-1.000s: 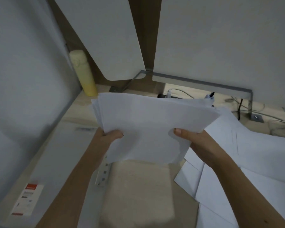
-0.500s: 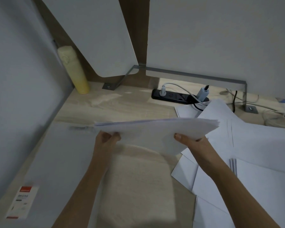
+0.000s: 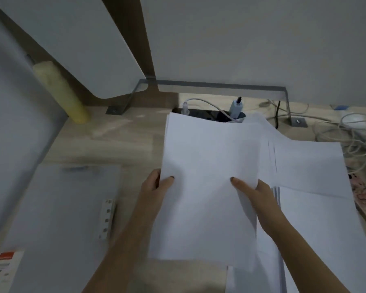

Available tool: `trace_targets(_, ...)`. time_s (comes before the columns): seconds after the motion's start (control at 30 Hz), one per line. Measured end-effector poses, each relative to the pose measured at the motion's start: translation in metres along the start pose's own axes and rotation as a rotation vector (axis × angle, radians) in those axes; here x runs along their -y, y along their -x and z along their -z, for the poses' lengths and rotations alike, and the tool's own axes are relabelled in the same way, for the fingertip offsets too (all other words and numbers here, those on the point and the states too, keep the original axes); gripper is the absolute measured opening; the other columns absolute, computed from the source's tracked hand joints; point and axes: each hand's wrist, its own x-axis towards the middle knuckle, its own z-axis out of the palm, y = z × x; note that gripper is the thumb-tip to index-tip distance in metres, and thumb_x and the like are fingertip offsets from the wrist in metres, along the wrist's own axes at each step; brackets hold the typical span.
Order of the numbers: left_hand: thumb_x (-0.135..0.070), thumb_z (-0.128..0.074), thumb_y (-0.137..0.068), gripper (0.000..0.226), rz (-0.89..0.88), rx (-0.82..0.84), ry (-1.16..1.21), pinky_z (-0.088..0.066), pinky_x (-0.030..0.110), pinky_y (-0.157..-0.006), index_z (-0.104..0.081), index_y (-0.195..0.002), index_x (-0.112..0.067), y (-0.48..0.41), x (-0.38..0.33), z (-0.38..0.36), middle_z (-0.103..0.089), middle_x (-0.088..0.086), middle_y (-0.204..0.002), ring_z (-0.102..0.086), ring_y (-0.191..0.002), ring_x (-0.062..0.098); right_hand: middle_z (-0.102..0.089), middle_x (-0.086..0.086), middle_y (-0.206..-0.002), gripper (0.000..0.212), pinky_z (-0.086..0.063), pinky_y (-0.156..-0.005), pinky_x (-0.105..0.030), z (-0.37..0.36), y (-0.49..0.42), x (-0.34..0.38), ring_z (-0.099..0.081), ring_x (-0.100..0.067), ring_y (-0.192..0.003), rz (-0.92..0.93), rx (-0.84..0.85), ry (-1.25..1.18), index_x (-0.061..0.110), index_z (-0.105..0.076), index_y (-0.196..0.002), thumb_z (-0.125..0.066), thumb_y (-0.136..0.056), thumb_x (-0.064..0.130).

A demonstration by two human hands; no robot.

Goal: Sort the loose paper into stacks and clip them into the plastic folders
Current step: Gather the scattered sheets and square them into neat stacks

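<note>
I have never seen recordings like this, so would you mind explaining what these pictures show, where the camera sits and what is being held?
There is no machine here: a person works with bare hands, and the camera is worn on their head, looking forward and down. The left hand and right hand each grip a side of a stack of paper, thumbs on top, held above the wooden desk. On the desk to the left lies a translucent plastic folder. To the right, loose sheets are spread out. At the back stand a yellow bottle and a black power strip with plugs in it.
</note>
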Motion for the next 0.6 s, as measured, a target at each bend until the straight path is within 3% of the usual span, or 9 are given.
trace_targets(0.07,-0.008,-0.057,-0.088,0.010,0.025,0.076,-0.027,-0.039,0.022,-0.065,-0.058,-0.079,-0.004,0.005,0.009,-0.030,-0.060,-0.006,-0.070,-0.052,-0.068,0.007,-0.070,-0.003,-0.095,0.026,-0.051,-0.082,-0.036,0.029,0.002,-0.013,-0.066,-0.022,-0.088,-0.026,-0.063,0.035,0.012,-0.063,-0.107,-0.064,-0.085,0.027)
trace_targets(0.2,-0.034,-0.054,-0.073,0.043,0.181,0.235,-0.069,-0.039,0.033,-0.067,-0.057,-0.092,0.005,0.020,0.031,-0.090,-0.057,0.009,-0.080,-0.051,-0.074,0.017,-0.067,-0.008,-0.096,0.028,-0.051,-0.076,-0.037,0.090,0.011,-0.044,-0.065,-0.026,-0.086,-0.113,-0.166,0.076,0.010,-0.060,-0.109,-0.058,-0.089,0.029)
trace_targets(0.27,-0.037,-0.051,-0.074,0.046,0.219,0.329,-0.100,-0.036,0.033,-0.067,-0.053,-0.091,0.005,0.030,0.042,-0.120,-0.052,0.009,-0.079,-0.048,-0.074,0.016,-0.065,-0.005,-0.090,0.026,-0.049,-0.071,-0.036,0.120,0.016,-0.060,-0.063,-0.024,-0.082,-0.154,-0.217,0.090,0.010,-0.057,-0.107,-0.056,-0.090,0.029)
trace_targets(0.43,-0.038,-0.048,-0.078,0.025,0.275,0.481,-0.175,-0.033,0.029,-0.070,-0.052,-0.086,-0.015,0.052,0.065,-0.187,-0.049,0.006,-0.082,-0.046,-0.076,0.013,-0.062,-0.005,-0.089,0.023,-0.045,-0.076,-0.036,0.183,0.026,-0.091,-0.060,-0.023,-0.080,-0.216,-0.298,0.146,0.009,-0.056,-0.106,-0.054,-0.092,0.027)
trace_targets(0.53,-0.021,-0.048,-0.093,0.012,0.279,0.480,-0.193,-0.032,0.026,-0.065,-0.050,-0.083,-0.015,0.066,0.074,-0.221,-0.046,0.007,-0.080,-0.044,-0.075,0.014,-0.062,-0.010,-0.098,0.023,-0.046,-0.084,-0.038,0.214,0.026,-0.108,-0.059,-0.030,-0.093,-0.227,-0.359,0.204,0.010,-0.058,-0.109,-0.054,-0.092,0.026)
trace_targets(0.6,-0.014,-0.045,-0.095,0.013,0.222,0.433,-0.219,-0.034,0.016,-0.060,-0.054,-0.085,-0.015,0.073,0.077,-0.239,-0.048,0.007,-0.082,-0.045,-0.074,0.014,-0.062,-0.011,-0.095,0.021,-0.046,-0.085,-0.039,0.229,0.024,-0.119,-0.059,-0.031,-0.093,-0.213,-0.393,0.278,0.008,-0.060,-0.104,-0.055,-0.091,0.025)
